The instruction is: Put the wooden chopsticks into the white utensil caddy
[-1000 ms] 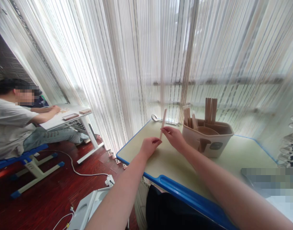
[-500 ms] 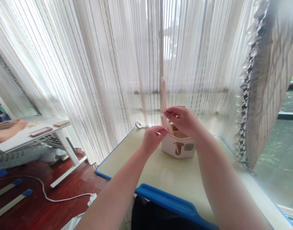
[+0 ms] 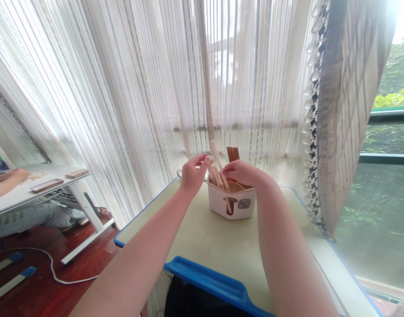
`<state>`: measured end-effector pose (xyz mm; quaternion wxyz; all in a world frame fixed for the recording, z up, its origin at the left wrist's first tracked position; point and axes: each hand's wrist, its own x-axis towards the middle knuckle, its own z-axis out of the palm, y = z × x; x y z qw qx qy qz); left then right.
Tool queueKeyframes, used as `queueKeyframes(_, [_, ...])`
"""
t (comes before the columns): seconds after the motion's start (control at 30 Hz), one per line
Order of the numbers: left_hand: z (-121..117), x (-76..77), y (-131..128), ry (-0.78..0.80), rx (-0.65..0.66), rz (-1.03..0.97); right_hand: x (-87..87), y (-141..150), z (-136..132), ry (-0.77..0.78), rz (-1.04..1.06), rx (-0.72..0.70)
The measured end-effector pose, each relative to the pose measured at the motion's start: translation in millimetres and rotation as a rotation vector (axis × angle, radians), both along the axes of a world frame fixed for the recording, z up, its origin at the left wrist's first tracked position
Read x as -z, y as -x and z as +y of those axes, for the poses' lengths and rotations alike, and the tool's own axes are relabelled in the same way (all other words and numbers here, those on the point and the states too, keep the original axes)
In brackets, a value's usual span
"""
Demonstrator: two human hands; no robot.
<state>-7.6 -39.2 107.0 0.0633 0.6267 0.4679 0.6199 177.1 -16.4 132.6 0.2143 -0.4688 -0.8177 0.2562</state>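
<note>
A white cutlery holder (image 3: 233, 207) with a tan rim stands on the cream table. Several pale chopsticks (image 3: 216, 176), some apparently in clear wrapping, lean to the left in it. My left hand (image 3: 192, 176) is closed, its thumb and fingertips pinching at the upper part of the pale chopsticks. From the right, my right hand (image 3: 244, 173) pinches pale chopsticks lower down, just above the rim; its fingertips are partly hidden. A bundle of dark brown chopsticks (image 3: 233, 153) stands upright behind my right hand.
The cream table (image 3: 192, 237) has a blue edge and a blue tray lip (image 3: 207, 275) towards me. Behind my left hand, a metal slotted spoon (image 3: 179, 173) is partly hidden. Another person's hands (image 3: 17, 177) rest at a white table (image 3: 70, 182) on the left. Curtains hang behind.
My right hand has lowered towards the holder with the pale chopsticks, which now sit lower and lean left. My left hand has moved up along them. The view has turned slightly right.
</note>
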Motion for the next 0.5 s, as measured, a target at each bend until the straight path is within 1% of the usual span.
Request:
queueKeyframes(0.13, [7.0, -9.6, -6.0, -0.009, 0.031, 0.016, 7.3, 3.0, 6.6, 0.031, -0.120, -0.041])
queueKeyframes(0.3, [8.8, -10.1, -8.4, 0.025, 0.013, 0.082, 6.3, 4.1, 6.0, 0.049, -0.261, -0.008])
queueKeyframes(0.43, [9.0, -8.5, -10.6, 0.051, -0.062, 0.125, 2.6, 6.5, 2.6, -0.019, -0.270, 0.048])
queueKeyframes(0.5, [9.7, -8.6, -11.8, 0.069, -0.088, 0.154, 2.5, 9.8, 2.1, -0.056, -0.267, 0.051])
